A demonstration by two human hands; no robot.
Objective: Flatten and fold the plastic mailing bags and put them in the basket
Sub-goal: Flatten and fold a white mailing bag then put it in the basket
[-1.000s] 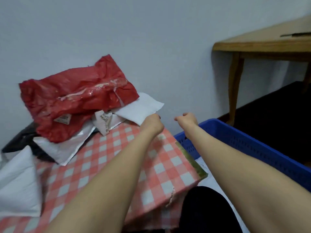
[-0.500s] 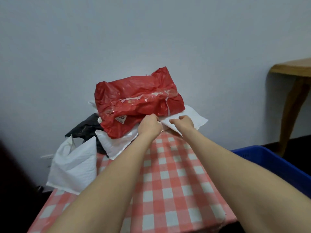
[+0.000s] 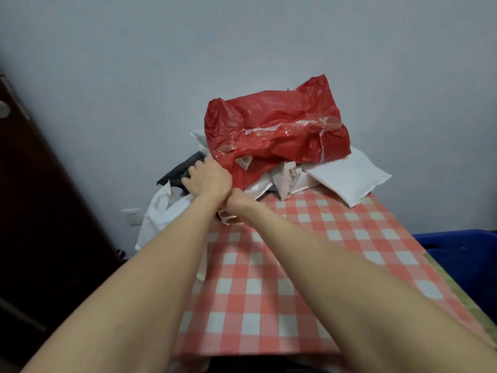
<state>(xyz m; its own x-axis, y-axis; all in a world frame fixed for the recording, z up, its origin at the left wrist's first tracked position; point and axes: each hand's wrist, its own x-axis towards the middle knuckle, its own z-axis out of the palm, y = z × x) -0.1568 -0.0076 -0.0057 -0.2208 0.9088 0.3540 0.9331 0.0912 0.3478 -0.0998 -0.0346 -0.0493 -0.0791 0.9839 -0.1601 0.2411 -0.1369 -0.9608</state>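
The red mailing bag (image 3: 274, 135) is glossy, wrinkled plastic. The white mailing bag (image 3: 347, 176) looks smooth and matt. The checked table cover (image 3: 295, 265) is matt, the blue basket (image 3: 462, 254) plastic.

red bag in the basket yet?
No, the red bag lies atop the pile of mailers on the checked table, apart from the blue basket at the right.
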